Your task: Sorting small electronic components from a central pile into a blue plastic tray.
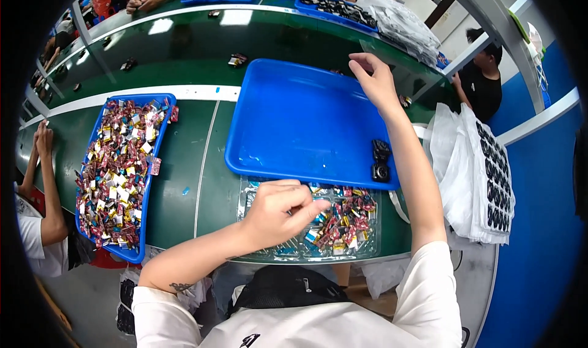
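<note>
Above the front of a clear plastic tray (367,247), my left hand (278,210) is closed, its fingers curled in and the thumb along them. Whatever it may hold is hidden. Under and beside it in the tray lie small circuit boards with white, yellow and red parts (343,225). My right hand (375,81) reaches over the far right corner of a large blue tray (300,121), fingers bent and apart from the thumb, with nothing visible between them. Two small black square housings (380,161) sit in that tray's near right corner.
At left, a blue tray (160,158) is heaped with similar boards. White sheets with black pieces (490,170) are stacked at right. Beyond a white rail, a green conveyor (177,54) carries scattered pieces. Metal posts frame the bench; other people work left, right and across.
</note>
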Tool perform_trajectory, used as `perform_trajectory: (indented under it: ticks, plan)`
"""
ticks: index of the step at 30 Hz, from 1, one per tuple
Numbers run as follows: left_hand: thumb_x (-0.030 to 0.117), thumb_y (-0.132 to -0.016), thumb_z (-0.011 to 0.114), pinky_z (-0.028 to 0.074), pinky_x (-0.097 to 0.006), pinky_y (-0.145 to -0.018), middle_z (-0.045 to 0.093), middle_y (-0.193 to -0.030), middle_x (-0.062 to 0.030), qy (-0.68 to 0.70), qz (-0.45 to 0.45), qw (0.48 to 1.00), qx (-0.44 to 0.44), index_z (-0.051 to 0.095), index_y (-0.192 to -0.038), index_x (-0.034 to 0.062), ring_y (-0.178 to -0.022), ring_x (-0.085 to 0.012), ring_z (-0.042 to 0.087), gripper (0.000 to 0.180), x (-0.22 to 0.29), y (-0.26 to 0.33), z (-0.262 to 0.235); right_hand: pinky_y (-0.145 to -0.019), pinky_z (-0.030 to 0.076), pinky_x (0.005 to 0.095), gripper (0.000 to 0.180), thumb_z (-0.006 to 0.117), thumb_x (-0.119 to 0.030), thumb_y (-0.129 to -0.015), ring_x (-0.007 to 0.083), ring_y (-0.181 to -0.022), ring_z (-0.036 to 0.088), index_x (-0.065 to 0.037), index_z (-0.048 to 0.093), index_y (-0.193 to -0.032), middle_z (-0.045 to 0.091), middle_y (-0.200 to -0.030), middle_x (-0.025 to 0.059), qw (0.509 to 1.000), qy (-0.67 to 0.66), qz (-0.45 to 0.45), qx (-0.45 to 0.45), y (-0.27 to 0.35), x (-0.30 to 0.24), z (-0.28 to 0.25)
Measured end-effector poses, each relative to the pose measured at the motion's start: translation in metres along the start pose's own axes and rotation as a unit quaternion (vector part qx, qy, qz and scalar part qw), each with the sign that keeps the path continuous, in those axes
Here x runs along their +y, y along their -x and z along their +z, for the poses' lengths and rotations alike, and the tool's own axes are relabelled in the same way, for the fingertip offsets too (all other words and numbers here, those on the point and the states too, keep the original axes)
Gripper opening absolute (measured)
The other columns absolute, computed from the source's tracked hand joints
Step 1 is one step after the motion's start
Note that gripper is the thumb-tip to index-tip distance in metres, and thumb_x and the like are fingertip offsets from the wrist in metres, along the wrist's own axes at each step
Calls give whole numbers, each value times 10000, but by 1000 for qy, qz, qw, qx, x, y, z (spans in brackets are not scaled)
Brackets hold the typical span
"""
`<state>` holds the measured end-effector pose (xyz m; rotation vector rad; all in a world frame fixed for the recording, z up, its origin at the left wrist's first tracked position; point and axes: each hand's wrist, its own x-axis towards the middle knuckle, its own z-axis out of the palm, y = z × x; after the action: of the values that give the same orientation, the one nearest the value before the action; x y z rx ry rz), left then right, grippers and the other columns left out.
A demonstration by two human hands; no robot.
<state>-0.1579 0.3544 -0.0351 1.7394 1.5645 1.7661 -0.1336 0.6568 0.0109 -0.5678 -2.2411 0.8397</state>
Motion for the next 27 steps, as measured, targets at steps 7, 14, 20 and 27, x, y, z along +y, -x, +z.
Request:
perform_trajectory:
  ticks: [7,14,20,27]
  plan:
    - [2,-875,575,372,-174,-477,590,-585,-13,142,-156,975,66,514,-1026,8,-531,-34,555,162,5,-4,5,-1006,328,501,220,761,-200,-645,343,-1261,407,-75,665,-798,535,-1275,85,907,1,-271,-323,147,-87,-33]
    - [-21,-862,569,378,-180,-490,590,-595,-6,110,-165,979,43,552,-961,5,-533,-34,552,103,1,-3,7,-1049,254,504,152,758,-172,-655,305,-1336,326,-81,659,-726,502,-1321,74,895,11,-211,-393,171,-68,-34]
    - [-24,-823,618,396,-185,-507,619,-694,-33,56,-112,992,-10,631,-921,8,-578,-47,556,104,5,-1,6,-975,348,428,119,757,-137,-686,279,-1188,485,-88,669,-749,620,-1140,58,921,-115,-200,-315,181,-57,-31]
    - [4,-762,691,420,-210,-518,639,-777,-60,57,-72,992,-85,679,-821,16,-636,-101,570,61,12,-8,7,-816,454,339,149,784,-83,-676,195,-838,648,-63,684,-784,685,-810,23,941,-143,-210,-221,183,-56,-25]
